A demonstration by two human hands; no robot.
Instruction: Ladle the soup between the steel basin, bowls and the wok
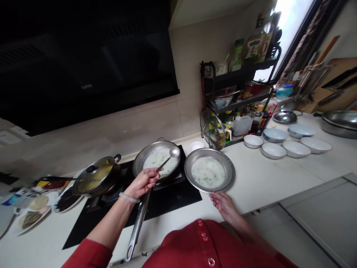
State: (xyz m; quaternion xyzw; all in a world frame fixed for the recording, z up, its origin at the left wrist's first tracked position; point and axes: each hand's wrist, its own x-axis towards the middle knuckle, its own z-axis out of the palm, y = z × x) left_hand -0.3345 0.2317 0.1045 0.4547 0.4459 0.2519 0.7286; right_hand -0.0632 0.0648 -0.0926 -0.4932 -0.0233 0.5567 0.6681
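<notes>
My left hand [145, 182], with a bracelet at the wrist, is closed round the handle of a metal ladle [174, 152]. The ladle's head is over the far right part of a steel wok [138, 158], which holds a milky white soup [157, 158] with green bits. The wok sits on the black stove, its long handle [137, 227] pointing towards me under my left forearm. To its right stands a wide metal basin [230, 167] with the same kind of soup [208, 173]. My right hand [223, 204] is at the basin's near rim, fingers closed on the edge.
At left, a lidded pan [95, 175] with yellowish food is on the stove [178, 201], near plates of food [36, 212]. A glass lid [213, 130] leans against a black shelf rack [240, 72]. Several bowls [273, 150] stand at right. The range hood [89, 74] hangs above.
</notes>
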